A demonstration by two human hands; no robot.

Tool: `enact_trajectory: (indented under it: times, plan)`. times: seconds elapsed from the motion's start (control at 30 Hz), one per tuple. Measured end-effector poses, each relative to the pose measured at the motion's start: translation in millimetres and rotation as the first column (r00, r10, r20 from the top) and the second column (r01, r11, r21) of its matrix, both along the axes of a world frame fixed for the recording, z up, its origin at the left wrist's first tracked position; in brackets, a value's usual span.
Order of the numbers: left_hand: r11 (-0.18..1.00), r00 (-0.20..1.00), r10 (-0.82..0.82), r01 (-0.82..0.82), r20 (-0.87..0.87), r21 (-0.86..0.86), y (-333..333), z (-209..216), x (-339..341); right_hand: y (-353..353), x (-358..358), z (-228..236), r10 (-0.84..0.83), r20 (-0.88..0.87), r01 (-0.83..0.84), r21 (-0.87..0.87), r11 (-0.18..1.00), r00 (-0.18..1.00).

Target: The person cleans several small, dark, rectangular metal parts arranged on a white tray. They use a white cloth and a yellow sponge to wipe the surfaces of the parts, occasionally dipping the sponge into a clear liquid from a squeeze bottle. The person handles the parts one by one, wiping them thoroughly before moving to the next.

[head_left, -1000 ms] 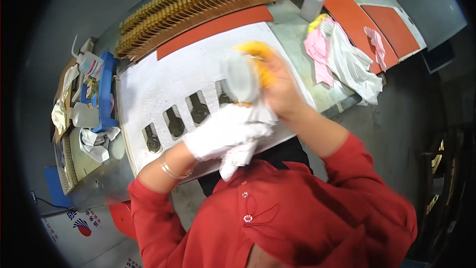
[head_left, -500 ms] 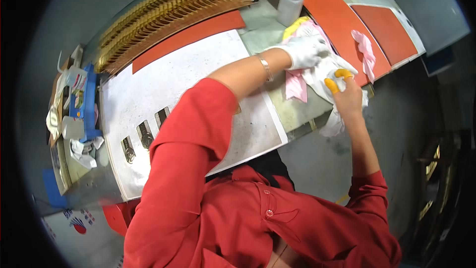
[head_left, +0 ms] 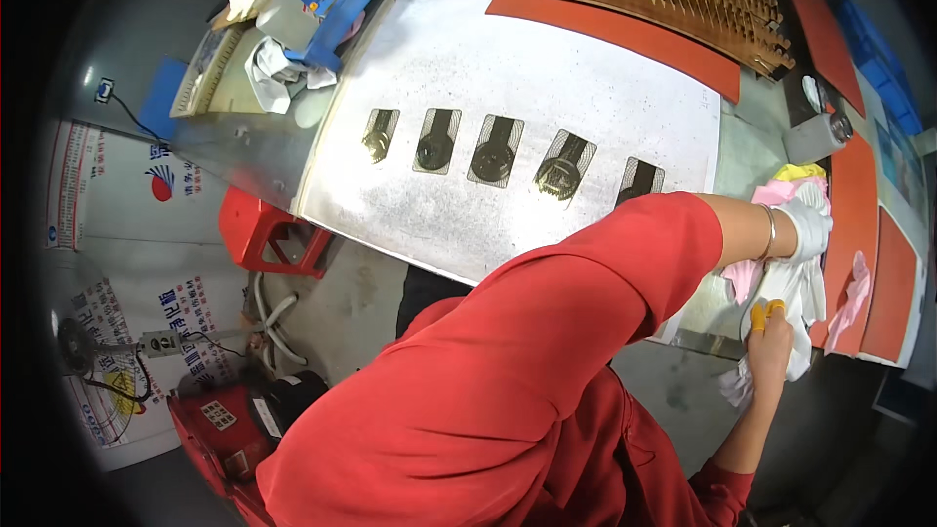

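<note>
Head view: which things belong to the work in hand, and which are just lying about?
Probably in the work:
white cloth, at the left hand and right hand
dark pieces on the white sheet

Apparently just lying about:
red stool
blue tray
pink cloth on the orange mat

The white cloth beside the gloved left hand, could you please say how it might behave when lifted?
The white cloth would probably be floppy, as it lies in loose folds. It looks thin, so it is likely light for its size. It might drag the pink cloth along, since the two lie bunched together.
</note>
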State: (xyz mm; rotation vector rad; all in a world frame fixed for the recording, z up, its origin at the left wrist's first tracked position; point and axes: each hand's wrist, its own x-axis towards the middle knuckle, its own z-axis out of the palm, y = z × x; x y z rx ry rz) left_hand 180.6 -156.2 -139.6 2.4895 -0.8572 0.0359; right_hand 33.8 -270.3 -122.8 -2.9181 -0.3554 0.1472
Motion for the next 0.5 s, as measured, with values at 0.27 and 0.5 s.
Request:
enact_trajectory:
  times: [0.27,0.5]
  plan:
    - [0.952,0.952,-0.304,0.305,-0.033,0.018,30,15,18,-17,-38,32,-0.114,0.371,-0.016,0.330,0.944,0.922]
    - [0.975,1.000,-0.001,-0.001,-0.006,-0.223,190,108,-91,41,-66,42,-0.093,0.053,0.051,0.529,0.847,0.994]
